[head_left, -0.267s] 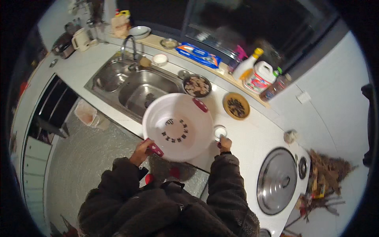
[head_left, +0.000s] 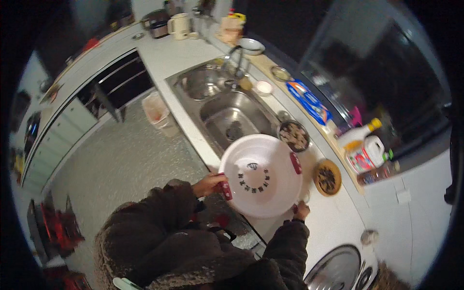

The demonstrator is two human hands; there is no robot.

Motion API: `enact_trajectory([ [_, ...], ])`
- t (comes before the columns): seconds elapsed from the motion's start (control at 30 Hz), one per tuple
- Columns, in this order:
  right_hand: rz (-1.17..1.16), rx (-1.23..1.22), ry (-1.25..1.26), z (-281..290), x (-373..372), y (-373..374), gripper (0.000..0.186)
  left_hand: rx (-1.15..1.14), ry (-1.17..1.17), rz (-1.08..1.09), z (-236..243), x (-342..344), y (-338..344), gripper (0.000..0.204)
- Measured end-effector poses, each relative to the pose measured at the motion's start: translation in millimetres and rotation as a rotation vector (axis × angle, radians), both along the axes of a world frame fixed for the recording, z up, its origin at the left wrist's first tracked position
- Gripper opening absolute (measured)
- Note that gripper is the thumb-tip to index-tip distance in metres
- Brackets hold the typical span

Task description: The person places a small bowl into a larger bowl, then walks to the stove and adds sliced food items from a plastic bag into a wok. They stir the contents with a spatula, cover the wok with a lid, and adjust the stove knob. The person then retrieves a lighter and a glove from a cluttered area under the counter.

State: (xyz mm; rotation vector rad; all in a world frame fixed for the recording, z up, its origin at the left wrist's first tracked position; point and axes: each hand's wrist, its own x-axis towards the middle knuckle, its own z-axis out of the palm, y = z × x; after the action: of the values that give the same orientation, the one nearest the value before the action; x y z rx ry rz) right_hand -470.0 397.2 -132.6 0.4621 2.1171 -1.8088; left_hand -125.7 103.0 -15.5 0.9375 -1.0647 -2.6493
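A white plastic basin (head_left: pixel 263 198) with maroon handles and dark lettering inside rests at the counter's front edge below the sink. My left hand (head_left: pixel 208 184) is closed on its left maroon handle. My right hand (head_left: pixel 301 210) is curled beside the basin's right rim, near a small white round item; something maroon shows at its fingers, too small to make out. Just behind the basin are a dark bowl of pale pieces (head_left: pixel 293 135) and a brown bowl of dark pieces (head_left: pixel 327 176).
The double sink (head_left: pixel 227 115) has a tap, with a white bowl (head_left: pixel 264 86) beside it. Bottles (head_left: pixel 362 157) and a blue packet (head_left: pixel 308 100) line the sill. A large metal lid (head_left: pixel 333 268) lies lower right, a kettle (head_left: pixel 180 26) far back, a bin (head_left: pixel 154 111) on the floor.
The view has swung leftward, so the sink, basin and counter sit farther right and more floor shows. My hands stay at about the same places on and beside the basin.
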Motion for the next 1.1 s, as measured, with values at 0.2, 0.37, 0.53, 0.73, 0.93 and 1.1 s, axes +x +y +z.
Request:
enact_trajectory([
  [0.2,0.077,-0.125,0.136,-1,-9,-16,0.03,-0.066,-0.12,0.02,7,-2,7,0.025],
  [0.37,0.185,0.107,0.157,-8,-17,-26,0.036,-0.039,-0.105,0.04,12,5,10,0.023],
  [0.53,0.414,0.516,0.449,-28,-32,-35,0.045,-0.039,-0.094,0.036,14,10,6,0.022],
  [0.73,0.323,0.523,0.298,-34,-25,-34,0.04,-0.073,-0.059,-0.062,16,16,4,0.019],
  [0.93,0.045,-0.07,0.008,14,12,-26,0.039,-0.055,-0.089,-0.13,1,21,-14,0.025],
  [1.1,0.008,-0.342,0.134,82,26,-7,0.038,-0.12,-0.052,-0.266,-10,8,-16,0.025],
])
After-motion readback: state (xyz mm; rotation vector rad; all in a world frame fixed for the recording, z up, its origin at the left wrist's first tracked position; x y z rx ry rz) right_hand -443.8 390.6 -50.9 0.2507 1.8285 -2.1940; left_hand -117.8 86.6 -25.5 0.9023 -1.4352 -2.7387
